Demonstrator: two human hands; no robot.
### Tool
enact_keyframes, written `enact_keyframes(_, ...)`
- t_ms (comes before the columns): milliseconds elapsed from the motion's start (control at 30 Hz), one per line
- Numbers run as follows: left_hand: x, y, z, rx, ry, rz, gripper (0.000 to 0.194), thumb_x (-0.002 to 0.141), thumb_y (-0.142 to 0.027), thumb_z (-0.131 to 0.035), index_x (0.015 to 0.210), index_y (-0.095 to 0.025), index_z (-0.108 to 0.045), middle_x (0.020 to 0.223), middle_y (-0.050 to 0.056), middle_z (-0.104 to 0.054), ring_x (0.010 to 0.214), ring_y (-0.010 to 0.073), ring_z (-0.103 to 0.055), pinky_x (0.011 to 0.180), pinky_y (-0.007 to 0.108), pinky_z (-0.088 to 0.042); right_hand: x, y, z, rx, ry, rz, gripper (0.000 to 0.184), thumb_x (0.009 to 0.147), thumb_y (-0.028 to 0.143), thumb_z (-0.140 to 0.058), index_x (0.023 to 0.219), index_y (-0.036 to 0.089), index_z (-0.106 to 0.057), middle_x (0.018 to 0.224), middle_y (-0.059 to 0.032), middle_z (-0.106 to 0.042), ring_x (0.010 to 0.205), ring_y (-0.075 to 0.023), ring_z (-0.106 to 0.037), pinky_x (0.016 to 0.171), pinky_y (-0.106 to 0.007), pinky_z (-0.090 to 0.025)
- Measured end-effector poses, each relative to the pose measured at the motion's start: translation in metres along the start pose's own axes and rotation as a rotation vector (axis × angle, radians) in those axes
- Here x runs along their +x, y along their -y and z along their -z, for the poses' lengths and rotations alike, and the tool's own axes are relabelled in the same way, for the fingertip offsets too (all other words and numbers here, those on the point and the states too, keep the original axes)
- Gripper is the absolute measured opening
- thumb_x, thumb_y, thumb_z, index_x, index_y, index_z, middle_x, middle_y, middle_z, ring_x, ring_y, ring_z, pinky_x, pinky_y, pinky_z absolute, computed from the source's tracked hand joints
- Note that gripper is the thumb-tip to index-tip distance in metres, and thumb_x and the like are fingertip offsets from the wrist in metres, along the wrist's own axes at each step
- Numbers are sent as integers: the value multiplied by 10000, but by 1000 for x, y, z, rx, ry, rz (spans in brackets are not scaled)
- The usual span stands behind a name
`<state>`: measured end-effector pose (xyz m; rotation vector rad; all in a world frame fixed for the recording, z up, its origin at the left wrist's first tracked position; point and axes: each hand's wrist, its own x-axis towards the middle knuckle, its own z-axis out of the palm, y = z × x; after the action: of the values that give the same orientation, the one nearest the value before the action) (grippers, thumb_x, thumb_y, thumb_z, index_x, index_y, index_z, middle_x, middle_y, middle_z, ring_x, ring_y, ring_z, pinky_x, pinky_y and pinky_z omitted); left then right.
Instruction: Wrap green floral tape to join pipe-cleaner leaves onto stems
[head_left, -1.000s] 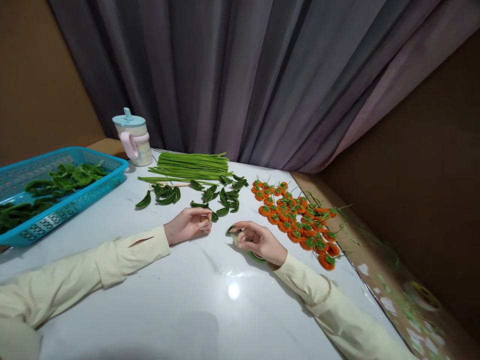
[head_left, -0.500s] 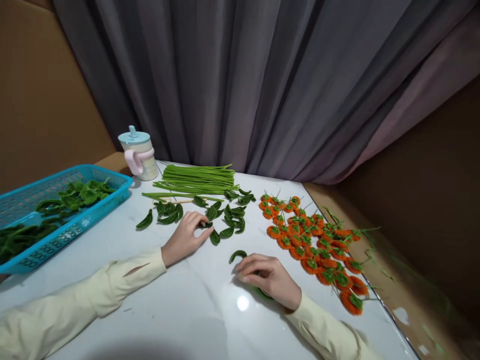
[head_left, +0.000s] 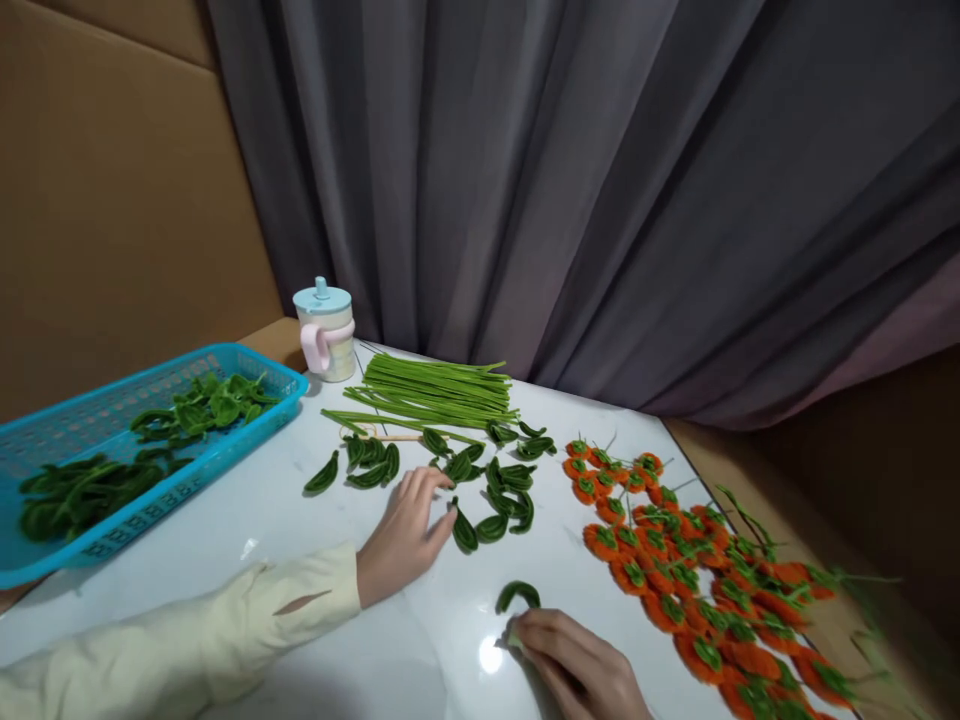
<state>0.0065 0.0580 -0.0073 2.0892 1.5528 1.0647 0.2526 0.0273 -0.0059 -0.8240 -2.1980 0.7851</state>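
Note:
My left hand (head_left: 405, 530) rests among dark green chenille leaves, thumb and index finger apart. One leaf (head_left: 464, 528) lies against or just beside the thumb tip, and another leaf (head_left: 491, 528) is to its right. Nearer the front, my right hand (head_left: 581, 665) has its fingers pressed together. A small pale greenish bit shows at their tips, too unclear to name. Just beyond those fingertips lies a curved dark green chenille piece (head_left: 517, 592). Several more leaves (head_left: 371, 460) are scattered in front of a bundle of light green chenille stems (head_left: 442, 385).
A blue plastic basket (head_left: 289, 392) with green leaf pieces stands at the left. Behind it is a lidded cup (head_left: 337, 345) with a pink handle. Many orange fuzzy discs with green tops (head_left: 664, 610) spread over the right of the white table (head_left: 315, 660). A grey curtain (head_left: 480, 180) hangs behind.
The view has shifted, so most things sit lower and to the right. My left thumb and index finger have parted. My right hand has drawn nearer, away from the curved piece.

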Motion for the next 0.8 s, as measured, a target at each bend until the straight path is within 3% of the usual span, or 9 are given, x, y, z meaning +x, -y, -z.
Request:
enact_keyframes(133,16,-1,3,73,159,-162,224,840,-204,-435,1064,-203,-429,1090,106,-482,1004,256,-426,840,401,-349,9,-4,-1,-84,-26,20,256,806,113,-515,976,278,-612,889,-58,-675,787,-177,-656,693,-200,-530)
enact_keyframes(267,58,-15,0,228,126,-154,245,798,-191,-453,1041,-165,-447,1117,111,-470,1048,272,-390,870,436,-311,27,0,3,-73,-3,-151,172,852,155,-466,826,212,-626,799,-60,-662,717,-151,-637,664,-197,-515)
enact_keyframes(367,77,-27,-4,297,228,-208,226,744,-162,-465,970,-154,-481,1031,94,-494,996,261,-408,844,414,-324,35,1,5,-37,-27,-179,164,854,172,-469,799,178,-623,787,-67,-648,710,-143,-617,662,-200,-496)
enact_keyframes(600,68,-21,-13,324,460,-392,183,781,-76,-458,920,-171,-529,1027,68,-512,958,234,-426,809,366,-310,33,-11,8,70,42,-97,155,827,133,-484,809,141,-638,798,-86,-632,747,-144,-593,694,-211,-469)
enact_keyframes(800,74,-14,-8,271,595,-410,138,882,-144,-420,960,-172,-530,908,45,-546,834,186,-482,788,324,-329,32,-18,11,107,24,-91,147,795,110,-511,783,129,-657,774,-81,-642,721,-135,-596,678,-198,-464)
